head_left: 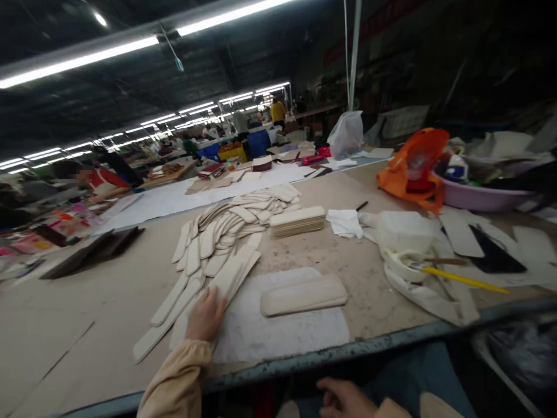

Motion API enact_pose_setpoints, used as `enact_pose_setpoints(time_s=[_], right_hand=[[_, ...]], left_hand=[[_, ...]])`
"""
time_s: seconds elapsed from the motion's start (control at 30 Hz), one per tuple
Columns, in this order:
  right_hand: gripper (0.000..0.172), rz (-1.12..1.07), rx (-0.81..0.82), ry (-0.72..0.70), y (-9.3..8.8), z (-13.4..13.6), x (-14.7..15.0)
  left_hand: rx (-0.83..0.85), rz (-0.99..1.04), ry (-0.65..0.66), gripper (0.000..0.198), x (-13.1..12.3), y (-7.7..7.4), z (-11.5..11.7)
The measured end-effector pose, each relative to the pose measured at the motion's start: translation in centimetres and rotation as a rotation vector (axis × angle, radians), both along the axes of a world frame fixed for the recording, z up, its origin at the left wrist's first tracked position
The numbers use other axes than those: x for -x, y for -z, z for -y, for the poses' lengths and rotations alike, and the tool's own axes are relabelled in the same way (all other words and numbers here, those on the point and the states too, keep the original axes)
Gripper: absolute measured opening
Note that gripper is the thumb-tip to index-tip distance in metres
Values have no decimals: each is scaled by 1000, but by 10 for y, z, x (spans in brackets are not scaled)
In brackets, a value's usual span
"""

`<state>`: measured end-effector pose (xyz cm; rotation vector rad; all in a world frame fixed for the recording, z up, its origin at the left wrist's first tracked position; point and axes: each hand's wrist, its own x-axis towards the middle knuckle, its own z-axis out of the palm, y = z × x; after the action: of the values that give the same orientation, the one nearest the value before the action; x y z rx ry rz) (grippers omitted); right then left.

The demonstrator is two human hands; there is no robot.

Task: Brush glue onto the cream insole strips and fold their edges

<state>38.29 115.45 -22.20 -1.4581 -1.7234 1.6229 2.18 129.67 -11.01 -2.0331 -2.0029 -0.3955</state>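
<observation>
Head view: the left hand is over the table, fingers bent onto the near part of a fanned bunch of pale strips. Contact clear, but cannot tell if it pinches them or just rests on them. Bunch slants away from the person, its right side over a white sheet. Right hand is low at the bottom edge of the view, in front of the table edge, fingers curled; cannot tell if anything is in it.

Loose pile of similar pale strips spreads just beyond and left of the bunch, pieces overlapping at mixed angles. Neat stack stands right of the pile, edges lined up. Smaller flat stack lies on the white sheet, right of the left hand.

Farther right: crumpled white cloth, white container, roll of tape, yellow tool lying beside the roll. Behind these, an orange bag against a purple basin full of mixed stuff. Dark brown pieces lie on the left of the table. Back left, a co-worker in red, blurry.
</observation>
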Motion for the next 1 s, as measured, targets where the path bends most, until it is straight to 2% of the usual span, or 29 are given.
enact_pose_setpoints(time_s=[0.1, 0.23, 0.37, 0.5, 0.6, 0.7, 0.83, 0.93, 1.0], right_hand=[[48, 95, -81, -79, -6, 0, 1], [46, 152, -84, -72, -17, 2, 3], [46, 153, -88, -74, -16, 3, 2], [46, 164, -93, -68, -19, 3, 1], [47, 167, -82, -51, -24, 1, 1], [46, 146, -62, -37, -24, 2, 2], [39, 74, -43, -24, -27, 3, 4], [31, -72, -37, -21, -45, -1, 5], [33, -212, -64, 68, -67, -5, 3]], left_hand=[[-125, -22, 59, 44, 3, 4, -1], [-268, -37, 80, 44, 5, 3, 1], [-355, -15, 98, 37, 11, 5, 1], [-402, 50, 81, 32, 15, 10, 4], [-429, 204, -16, 37, 14, 7, 7], [-398, 355, -61, 34, 10, -9, 13], [-263, 538, -47, 30, 2, -47, 33], [-117, 696, -56, 29, -13, -69, 52], [32, 757, 9, 28, -30, -76, 65]])
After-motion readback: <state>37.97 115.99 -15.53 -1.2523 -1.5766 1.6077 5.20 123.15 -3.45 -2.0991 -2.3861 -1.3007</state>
